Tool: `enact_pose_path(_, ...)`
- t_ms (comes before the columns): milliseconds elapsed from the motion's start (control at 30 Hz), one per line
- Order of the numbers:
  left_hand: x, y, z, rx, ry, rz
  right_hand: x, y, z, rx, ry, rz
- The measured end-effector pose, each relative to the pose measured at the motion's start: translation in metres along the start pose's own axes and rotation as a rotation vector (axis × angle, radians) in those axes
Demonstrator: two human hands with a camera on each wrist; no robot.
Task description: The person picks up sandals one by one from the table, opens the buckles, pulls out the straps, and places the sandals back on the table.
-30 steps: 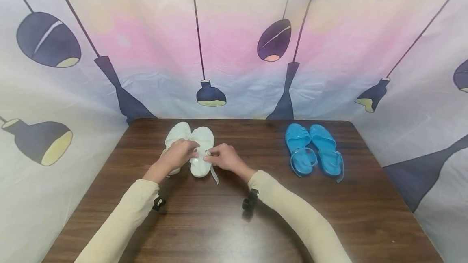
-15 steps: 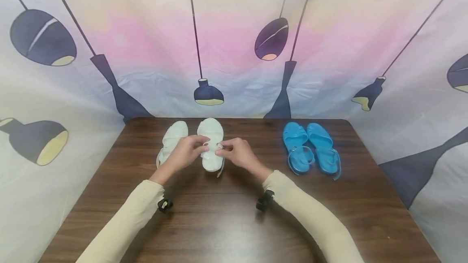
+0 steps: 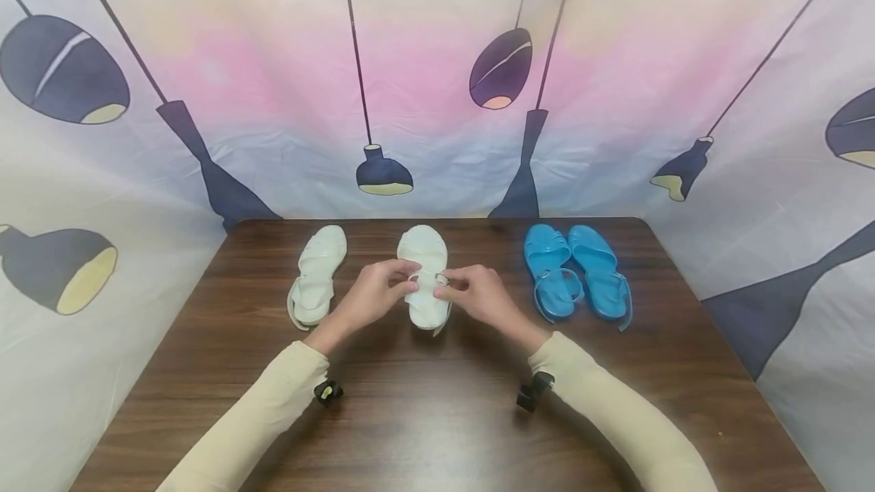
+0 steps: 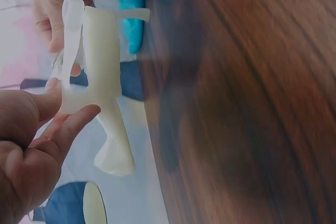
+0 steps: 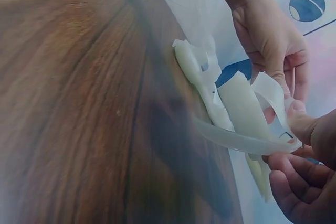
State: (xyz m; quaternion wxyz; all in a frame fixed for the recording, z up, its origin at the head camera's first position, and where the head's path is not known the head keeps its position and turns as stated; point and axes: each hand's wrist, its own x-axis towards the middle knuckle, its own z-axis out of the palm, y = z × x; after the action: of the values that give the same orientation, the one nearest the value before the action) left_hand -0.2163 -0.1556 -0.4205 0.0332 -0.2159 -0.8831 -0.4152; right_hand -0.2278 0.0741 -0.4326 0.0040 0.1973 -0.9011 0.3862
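Note:
A white sandal [image 3: 424,245] hangs a little above the wooden table, toe pointing away, with its heel strap trailing at the right. My left hand [image 3: 377,291] pinches the strap on its left side between thumb and fingers. On the opposite side, my right hand [image 3: 481,293] pinches the strap near the buckle. From the left wrist, the sole of the raised sandal [image 4: 102,51] shows edge-on, apart from the table. In the right wrist view the loose strap [image 5: 236,139] curves out beside my right fingers [image 5: 296,174]. The matching white sandal [image 3: 317,275] lies to the left, untouched.
Two blue sandals [image 3: 547,253] lie side by side at the back right of the brown table [image 3: 437,416]. Behind the table's far edge hangs a cloth backdrop [image 3: 437,82] printed with lamps. A black wrist camera [image 3: 328,392] sits at my left cuff.
Both hands have carried the white sandal to the right, away from its mate, which stays at the left and is now fully visible. The head view has shifted slightly.

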Motion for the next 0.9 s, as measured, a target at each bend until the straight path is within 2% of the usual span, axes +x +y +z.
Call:
enact_pose_path(200,0.003,0.010,0.016,-0.019,-0.015,0.032,-0.018,0.009,-0.012,-0.008,0.005,0.043)
enact_pose_path(400,0.004,0.019,0.032,-0.039,-0.035,0.071,-0.035,0.015,-0.024,-0.034,0.014,0.044)
enact_pose_path(600,0.000,0.026,0.049,-0.068,-0.071,0.110,-0.055,0.022,-0.032,-0.024,-0.004,0.079)
enact_pose_path(900,-0.009,0.029,0.069,-0.084,-0.124,0.114,-0.078,0.032,-0.035,-0.009,-0.058,0.144)
